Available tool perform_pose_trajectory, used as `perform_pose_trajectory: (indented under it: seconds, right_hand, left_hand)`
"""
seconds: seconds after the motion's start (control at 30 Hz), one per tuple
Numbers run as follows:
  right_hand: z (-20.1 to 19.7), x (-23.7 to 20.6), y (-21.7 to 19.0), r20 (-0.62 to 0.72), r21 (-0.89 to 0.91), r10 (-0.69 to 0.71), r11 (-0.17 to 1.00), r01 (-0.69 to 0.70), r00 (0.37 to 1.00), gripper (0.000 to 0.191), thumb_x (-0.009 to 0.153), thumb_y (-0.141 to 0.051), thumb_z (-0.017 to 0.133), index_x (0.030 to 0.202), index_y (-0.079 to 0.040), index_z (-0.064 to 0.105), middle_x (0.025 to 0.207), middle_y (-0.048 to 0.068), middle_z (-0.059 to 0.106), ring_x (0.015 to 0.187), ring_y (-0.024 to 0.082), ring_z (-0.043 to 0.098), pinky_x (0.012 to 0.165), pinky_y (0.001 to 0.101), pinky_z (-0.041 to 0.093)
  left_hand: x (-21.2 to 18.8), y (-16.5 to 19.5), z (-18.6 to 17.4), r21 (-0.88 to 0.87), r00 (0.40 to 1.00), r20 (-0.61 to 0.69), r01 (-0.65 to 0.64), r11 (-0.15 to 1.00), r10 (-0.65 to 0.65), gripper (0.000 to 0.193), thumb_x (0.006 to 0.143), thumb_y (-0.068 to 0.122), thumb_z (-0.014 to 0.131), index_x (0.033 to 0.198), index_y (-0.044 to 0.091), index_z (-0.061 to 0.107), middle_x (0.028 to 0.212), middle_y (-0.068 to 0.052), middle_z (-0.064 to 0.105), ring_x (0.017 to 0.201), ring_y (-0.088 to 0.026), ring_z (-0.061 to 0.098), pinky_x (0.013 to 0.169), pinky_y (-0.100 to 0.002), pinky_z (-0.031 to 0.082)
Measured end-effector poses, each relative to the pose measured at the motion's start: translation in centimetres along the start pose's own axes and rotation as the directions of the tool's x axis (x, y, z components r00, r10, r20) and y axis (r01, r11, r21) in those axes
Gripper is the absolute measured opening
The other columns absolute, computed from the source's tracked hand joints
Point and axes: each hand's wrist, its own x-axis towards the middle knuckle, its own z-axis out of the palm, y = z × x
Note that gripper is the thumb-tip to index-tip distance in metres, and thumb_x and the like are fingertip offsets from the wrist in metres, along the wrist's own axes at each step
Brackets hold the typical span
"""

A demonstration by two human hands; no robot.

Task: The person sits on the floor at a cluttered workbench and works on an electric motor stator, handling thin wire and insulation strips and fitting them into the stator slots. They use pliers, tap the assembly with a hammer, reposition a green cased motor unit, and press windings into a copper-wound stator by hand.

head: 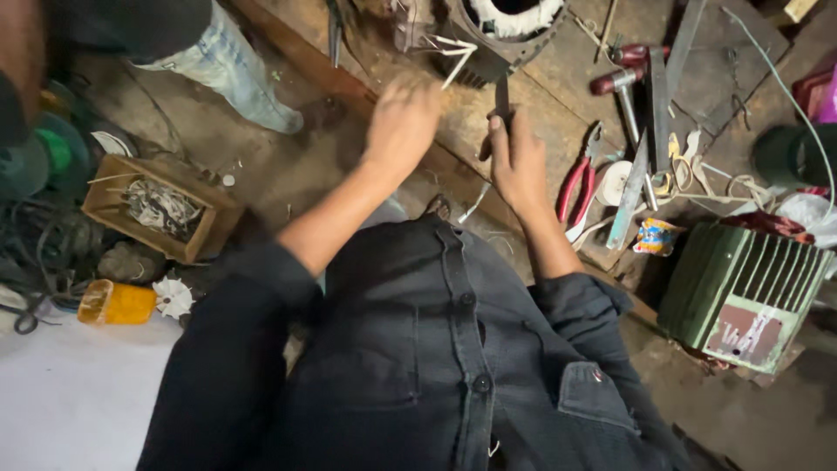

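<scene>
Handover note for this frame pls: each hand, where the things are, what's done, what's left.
Left hand: raised over the wooden bench, blurred; whether it holds anything can't be told.
Right hand: fingers closed on a thin dark tool, pointed up toward the motor stator.
Stator sits at the bench's far edge, white sleeved leads sticking out on the left-hand side.
Red-handled pliers and a hammer lie on the bench, out beyond the right hand.
Done: can't be judged from this view. Left: leads are loose.
</scene>
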Motion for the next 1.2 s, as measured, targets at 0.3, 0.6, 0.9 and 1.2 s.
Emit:
perform_pose_trajectory:
  seconds: [0.3, 0.6, 0.9, 1.2]
  right_hand:
    - [5.4, 1.1, 0.1, 0.242, -0.371, -0.235, 0.874, 0.313, 0.942, 0.026, 0.096, -0.019, 0.066, 0.114, -0.004, 0.055, 0.077, 0.022, 0.068, 0.067, 0.046, 0.065, 0.057, 0.0551, 0.049]
    - [6.7, 1.2, 1.3, 0.225, -0.419, -0.180, 0.869, 0.262, 0.958, 0.021, 0.101, -0.021, 0.063, 0.117, -0.012, 0.056, 0.082, 0.022, 0.069, 0.065, 0.045, 0.065, 0.056, 0.0543, 0.050]
    - [6.8, 2.3, 1.3, 0.188, -0.334, -0.198, 0.908, 0.252, 0.962, 0.020, 0.103, -0.019, 0.062, 0.121, -0.012, 0.058, 0.080, 0.020, 0.069, 0.071, 0.043, 0.067, 0.061, 0.0526, 0.051]
    - [5.7, 2.9, 0.6, 0.173, -0.414, -0.222, 0.868, 0.275, 0.960, 0.017, 0.106, -0.021, 0.063, 0.116, -0.008, 0.057, 0.094, 0.022, 0.070, 0.077, 0.045, 0.067, 0.065, 0.0546, 0.052]
  left_hand:
    - [-5.6, -0.3, -1.6, -0.876, 0.811, 0.464, 0.480, -0.048, -0.356, 0.017, 0.109, 0.025, 0.051, 0.101, 0.011, 0.058, 0.073, 0.001, 0.059, 0.053, -0.003, 0.038, 0.045, -0.023, 0.031]
    - [-8.0, -1.6, -2.3, -0.821, 0.791, 0.561, 0.492, -0.289, -0.246, 0.013, 0.109, 0.024, 0.053, 0.102, 0.014, 0.057, 0.077, 0.001, 0.058, 0.057, -0.002, 0.038, 0.048, -0.019, 0.031]
    - [-8.4, -3.7, -3.0, -0.671, 0.805, 0.589, 0.441, -0.596, -0.067, 0.013, 0.109, 0.022, 0.054, 0.103, 0.012, 0.059, 0.078, 0.002, 0.053, 0.055, -0.003, 0.035, 0.047, -0.020, 0.028]
    - [-8.6, -1.6, -4.5, -0.859, 0.840, 0.477, 0.508, 0.063, -0.257, 0.014, 0.111, 0.021, 0.052, 0.104, 0.011, 0.057, 0.074, -0.003, 0.057, 0.060, -0.010, 0.047, 0.053, -0.026, 0.038]
